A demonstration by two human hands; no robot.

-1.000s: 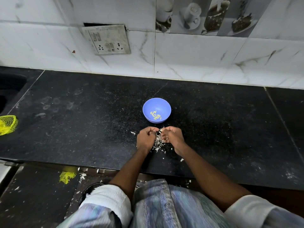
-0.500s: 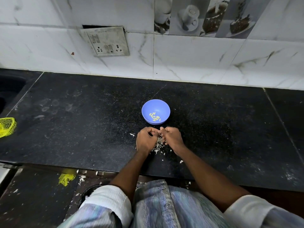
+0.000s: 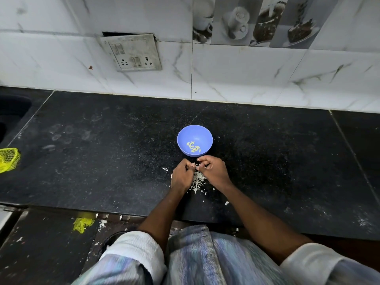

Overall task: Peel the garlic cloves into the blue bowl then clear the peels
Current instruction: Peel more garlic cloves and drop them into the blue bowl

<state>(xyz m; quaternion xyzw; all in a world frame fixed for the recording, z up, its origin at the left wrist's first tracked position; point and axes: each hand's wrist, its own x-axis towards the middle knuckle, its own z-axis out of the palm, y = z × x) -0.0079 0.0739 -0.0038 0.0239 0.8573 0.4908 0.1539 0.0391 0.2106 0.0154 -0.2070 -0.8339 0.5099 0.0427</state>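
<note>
While both hands work just in front of the bowl, this is what shows, from biggest to smallest:

Counter: the black stone counter (image 3: 102,161) runs from side to side, with a white tiled wall (image 3: 246,79) behind it.
Socket plate: a grey socket plate (image 3: 134,53) sits on the wall, up and to the left of the bowl.
Shirt: a striped shirt (image 3: 195,260) with rolled white cuffs fills the bottom edge.
Left hand: the left hand (image 3: 182,175) is curled up, with its fingertips meeting the other hand's.
Right hand: the right hand (image 3: 214,170) is curled too. The two hands pinch something tiny between them. It is too small to tell if it is a garlic clove.
Bowl: the blue bowl (image 3: 202,133) stands on the counter, just behind the hands.
Net bag: a yellow net bag (image 3: 9,159) lies at the far left edge of the counter.
Peels: white peels (image 3: 198,182) lie in a small heap on the counter, under and between the hands.
Garlic: a few pale peeled garlic cloves (image 3: 193,147) lie at the bottom of the bowl.
</note>
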